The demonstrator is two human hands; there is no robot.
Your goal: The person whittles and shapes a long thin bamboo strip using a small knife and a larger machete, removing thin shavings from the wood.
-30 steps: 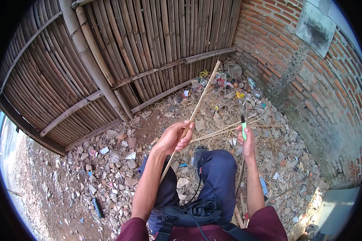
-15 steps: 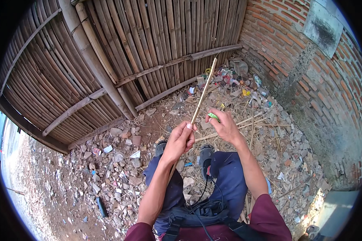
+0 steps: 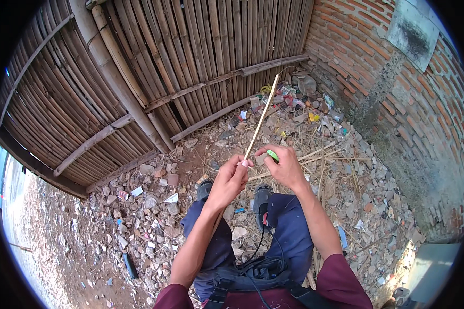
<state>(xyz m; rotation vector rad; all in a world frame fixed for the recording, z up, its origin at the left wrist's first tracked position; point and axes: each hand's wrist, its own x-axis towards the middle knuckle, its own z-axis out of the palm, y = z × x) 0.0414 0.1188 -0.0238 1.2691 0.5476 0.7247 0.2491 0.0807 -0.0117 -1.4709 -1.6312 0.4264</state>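
My left hand (image 3: 229,181) is closed around a long, thin bamboo strip (image 3: 263,114), with the thumb laid along it. The strip slants up and away to the right, and its lower end passes under my left forearm. Close by on the right, my right hand (image 3: 286,168) grips a small bright green tool (image 3: 272,155). Most of that tool is hidden in the fingers, so its working end does not show. The right fingertips are just beside the strip, near the left thumb; whether they touch it I cannot tell.
Loose bamboo strips (image 3: 314,155) and shavings lie beyond my shoes (image 3: 263,198). Stones and litter cover the ground. A bamboo slat wall (image 3: 206,46) stands ahead and left, a brick wall (image 3: 366,56) on the right. A dark oblong object (image 3: 130,266) lies at lower left.
My right hand has moved left, closer to my left hand and the strip, with the green tool still in it. My left hand stays in nearly the same place on the strip.
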